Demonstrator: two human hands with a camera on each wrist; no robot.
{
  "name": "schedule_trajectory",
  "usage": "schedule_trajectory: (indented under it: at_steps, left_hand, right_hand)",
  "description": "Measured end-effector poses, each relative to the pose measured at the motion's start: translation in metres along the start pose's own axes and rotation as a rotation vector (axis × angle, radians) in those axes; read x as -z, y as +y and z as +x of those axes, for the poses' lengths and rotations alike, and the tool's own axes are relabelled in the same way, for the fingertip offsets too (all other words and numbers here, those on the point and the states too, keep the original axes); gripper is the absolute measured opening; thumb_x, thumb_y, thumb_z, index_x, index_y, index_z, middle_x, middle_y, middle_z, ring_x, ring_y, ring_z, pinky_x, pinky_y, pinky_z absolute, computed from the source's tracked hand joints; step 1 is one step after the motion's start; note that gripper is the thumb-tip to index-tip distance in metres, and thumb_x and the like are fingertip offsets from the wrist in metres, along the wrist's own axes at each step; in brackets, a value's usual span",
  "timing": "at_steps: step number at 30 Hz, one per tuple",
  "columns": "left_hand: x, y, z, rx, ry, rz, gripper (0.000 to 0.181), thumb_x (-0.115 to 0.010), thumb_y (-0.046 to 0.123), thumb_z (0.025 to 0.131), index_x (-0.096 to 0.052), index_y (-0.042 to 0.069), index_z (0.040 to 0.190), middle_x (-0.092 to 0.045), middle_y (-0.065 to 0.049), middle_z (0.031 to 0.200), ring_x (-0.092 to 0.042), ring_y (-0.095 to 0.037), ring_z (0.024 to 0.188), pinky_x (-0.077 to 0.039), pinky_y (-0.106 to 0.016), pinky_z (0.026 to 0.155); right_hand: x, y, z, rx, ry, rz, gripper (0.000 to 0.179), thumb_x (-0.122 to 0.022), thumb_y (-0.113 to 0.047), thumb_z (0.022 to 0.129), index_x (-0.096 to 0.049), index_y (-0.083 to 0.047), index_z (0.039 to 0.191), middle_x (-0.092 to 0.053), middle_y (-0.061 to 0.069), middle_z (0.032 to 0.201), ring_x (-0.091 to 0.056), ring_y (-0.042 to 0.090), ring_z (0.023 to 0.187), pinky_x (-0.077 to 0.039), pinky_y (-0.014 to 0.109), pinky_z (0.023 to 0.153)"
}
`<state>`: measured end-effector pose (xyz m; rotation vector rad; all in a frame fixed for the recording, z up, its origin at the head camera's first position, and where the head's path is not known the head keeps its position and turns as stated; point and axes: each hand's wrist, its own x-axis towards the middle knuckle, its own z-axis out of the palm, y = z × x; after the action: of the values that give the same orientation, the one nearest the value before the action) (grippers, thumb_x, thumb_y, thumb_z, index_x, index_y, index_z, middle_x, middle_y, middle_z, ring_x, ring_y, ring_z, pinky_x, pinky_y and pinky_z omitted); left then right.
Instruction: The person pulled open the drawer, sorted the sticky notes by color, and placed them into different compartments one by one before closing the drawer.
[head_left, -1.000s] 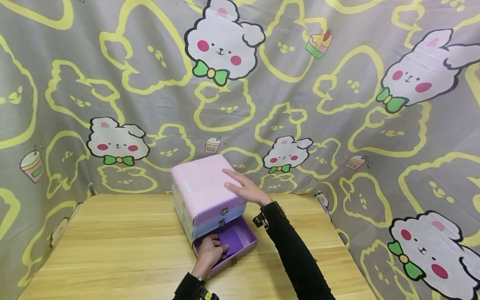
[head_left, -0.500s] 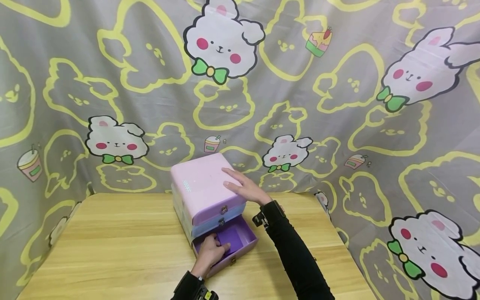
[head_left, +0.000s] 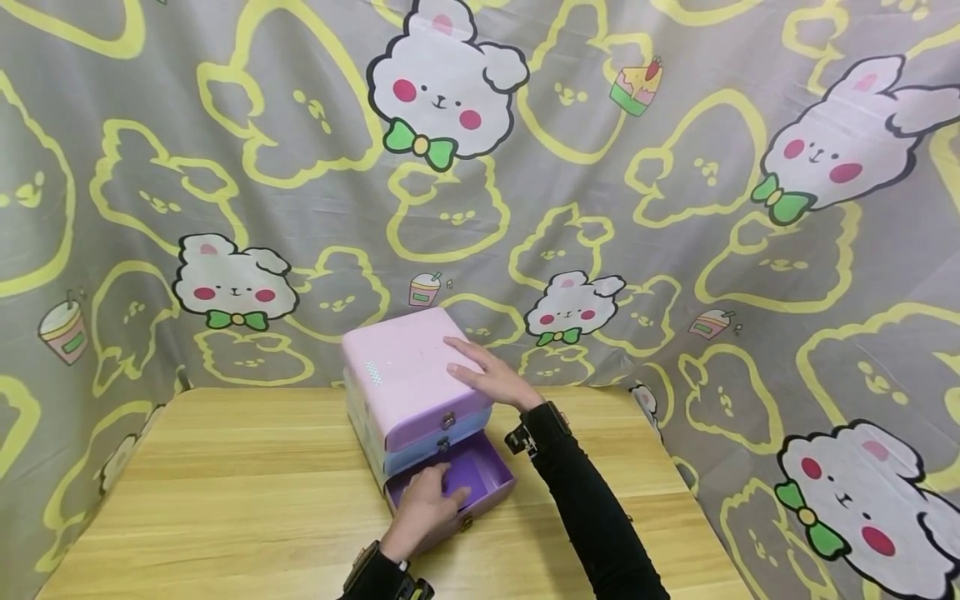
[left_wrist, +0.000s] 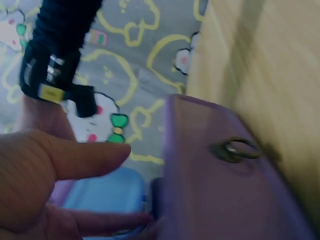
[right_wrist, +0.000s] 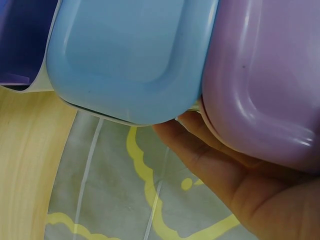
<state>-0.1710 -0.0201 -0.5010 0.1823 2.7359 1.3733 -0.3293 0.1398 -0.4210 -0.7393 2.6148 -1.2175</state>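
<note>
A small drawer cabinet stands on the table, with a pink top (head_left: 412, 371), a blue middle drawer (right_wrist: 125, 45) and a purple bottom drawer (head_left: 491, 497) that is pulled out. Inside the bottom drawer lies a flat, darker purple piece (head_left: 468, 477). My left hand (head_left: 426, 504) is over the drawer's left part, thumb and fingers spread apart; its fingertips are partly hidden. In the left wrist view the thumb points straight, beside the drawer front with its metal ring pull (left_wrist: 232, 150). My right hand (head_left: 495, 379) rests on the cabinet's top and right side, fingers extended.
The cabinet stands on a wooden table (head_left: 247, 475), toward its far edge. Behind and beside the table hangs a grey curtain (head_left: 322, 208) printed with rabbits. The upper drawers have metal latches (head_left: 448, 420) and look closed.
My left hand has loosened from the flat purple piece in the drawer and its fingers have spread. The right hand and the cabinet have stayed in place.
</note>
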Motion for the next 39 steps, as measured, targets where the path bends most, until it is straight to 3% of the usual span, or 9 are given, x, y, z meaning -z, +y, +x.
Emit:
schedule_trajectory:
  at_steps: [3,5,10,14,19,23,26,30,39]
  left_hand:
    - [0.005,0.011,-0.003,-0.106,0.025,0.023,0.053,-0.076,0.022,0.088,-0.062,-0.009,0.128,-0.069,-0.029,0.122,-0.066,-0.045,0.112,-0.051,-0.064,0.097]
    - [0.008,0.019,-0.004,-0.173,0.075,0.046,0.046,-0.076,0.020,0.088,-0.065,-0.006,0.125,-0.071,-0.024,0.119,-0.068,-0.041,0.110,-0.052,-0.062,0.095]
    - [0.011,0.033,-0.007,-0.345,0.250,0.080,0.029,-0.076,0.014,0.087,-0.071,0.003,0.114,-0.076,-0.014,0.109,-0.073,-0.029,0.102,-0.059,-0.050,0.090]
    - [0.017,0.039,-0.007,-0.551,0.417,0.069,0.023,-0.077,0.010,0.086,-0.072,0.006,0.108,-0.077,-0.009,0.104,-0.074,-0.023,0.098,-0.062,-0.039,0.087]
    - [0.029,0.038,0.001,-0.789,0.591,0.109,0.025,-0.076,0.007,0.084,-0.072,0.002,0.108,-0.076,-0.010,0.102,-0.071,-0.026,0.101,-0.062,-0.038,0.088]
    - [0.043,0.032,0.009,-0.922,0.682,0.166,0.026,-0.072,0.011,0.084,-0.071,-0.001,0.107,-0.075,-0.014,0.102,-0.068,-0.035,0.105,-0.056,-0.045,0.096]
    - [0.056,0.026,0.016,-0.932,0.717,0.208,0.031,-0.070,0.019,0.087,-0.071,-0.002,0.111,-0.073,-0.016,0.109,-0.063,-0.040,0.115,-0.047,-0.055,0.103]
    - [0.074,0.013,0.026,-0.841,0.715,0.234,0.043,-0.068,0.029,0.088,-0.069,0.001,0.120,-0.070,-0.018,0.120,-0.056,-0.043,0.127,-0.038,-0.067,0.108]
    - [0.096,-0.020,0.048,-0.674,0.618,0.256,0.043,-0.057,0.029,0.092,-0.066,0.008,0.129,-0.063,-0.021,0.138,-0.044,-0.045,0.141,-0.024,-0.077,0.115]
  right_hand:
    - [0.001,0.001,0.001,0.006,-0.001,-0.003,0.057,-0.053,-0.055,0.100,-0.035,-0.049,0.153,-0.030,-0.012,0.167,-0.022,0.025,0.159,-0.020,0.066,0.125]
    - [0.002,0.002,0.002,0.009,0.002,-0.006,0.057,-0.053,-0.055,0.100,-0.035,-0.048,0.154,-0.030,-0.012,0.167,-0.022,0.025,0.159,-0.020,0.066,0.124]
    - [0.002,0.003,0.002,0.011,0.000,0.002,0.057,-0.054,-0.055,0.099,-0.035,-0.050,0.153,-0.030,-0.013,0.167,-0.023,0.024,0.158,-0.021,0.066,0.124]
    - [0.001,0.003,0.000,0.016,-0.007,0.012,0.056,-0.054,-0.054,0.100,-0.035,-0.051,0.152,-0.030,-0.013,0.167,-0.023,0.024,0.158,-0.022,0.065,0.124]
    - [0.001,0.002,-0.001,0.028,0.000,0.026,0.056,-0.055,-0.053,0.100,-0.036,-0.049,0.153,-0.032,-0.012,0.167,-0.024,0.025,0.158,-0.023,0.064,0.125]
    - [0.000,0.003,0.000,0.022,0.006,0.010,0.057,-0.055,-0.052,0.100,-0.036,-0.049,0.153,-0.032,-0.010,0.167,-0.024,0.025,0.158,-0.022,0.064,0.125]
    - [0.000,0.003,0.000,0.021,0.001,-0.005,0.057,-0.055,-0.052,0.100,-0.035,-0.048,0.154,-0.031,-0.010,0.167,-0.025,0.026,0.158,-0.022,0.065,0.124]
    - [0.000,0.003,0.001,0.022,-0.007,-0.010,0.057,-0.054,-0.051,0.101,-0.034,-0.048,0.154,-0.030,-0.009,0.168,-0.024,0.027,0.158,-0.021,0.065,0.124]
    - [0.000,0.000,0.001,0.013,-0.004,-0.011,0.058,-0.054,-0.052,0.100,-0.035,-0.046,0.155,-0.031,-0.008,0.168,-0.024,0.026,0.158,-0.020,0.064,0.125]
